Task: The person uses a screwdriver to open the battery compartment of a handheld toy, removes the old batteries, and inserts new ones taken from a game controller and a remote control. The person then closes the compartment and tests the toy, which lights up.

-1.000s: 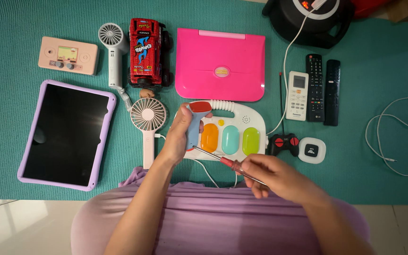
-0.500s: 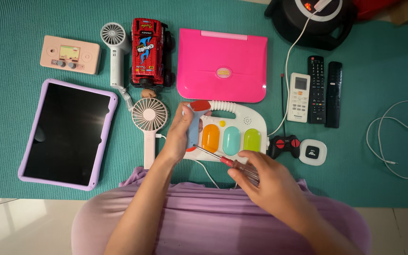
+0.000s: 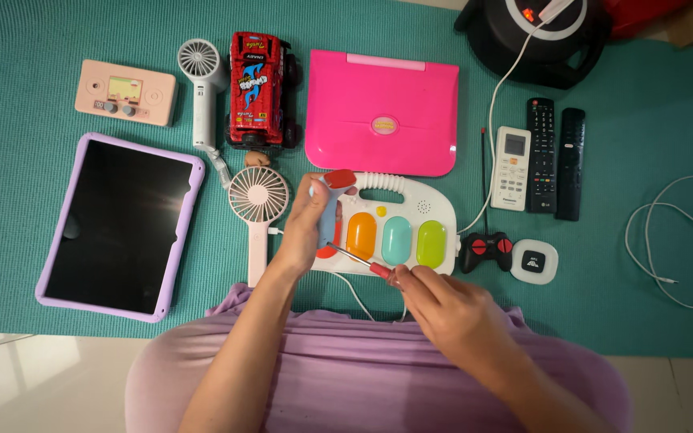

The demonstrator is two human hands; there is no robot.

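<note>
My left hand (image 3: 306,228) grips a small blue toy piece with a red cap (image 3: 332,202), held upright over the left end of a white toy keyboard (image 3: 423,207) with orange, teal and green keys. My right hand (image 3: 443,309) is closed around a red-handled screwdriver (image 3: 360,262). Its thin shaft points up and left, and the tip meets the bottom end of the blue piece. Both forearms come up from my lilac-clothed lap at the bottom of the head view.
On the teal mat (image 3: 10,160) lie a purple-cased tablet (image 3: 118,226), pink handheld fan (image 3: 257,200), white hair dryer (image 3: 202,84), red toy truck (image 3: 260,88), pink toy laptop (image 3: 382,112), three remotes (image 3: 541,156), a small black controller (image 3: 485,250) and a white cable (image 3: 671,232).
My right hand slid up the screwdriver toward its red handle and closed over it. The tool now lies steeper, with its tip still at the blue piece. My left hand stayed put.
</note>
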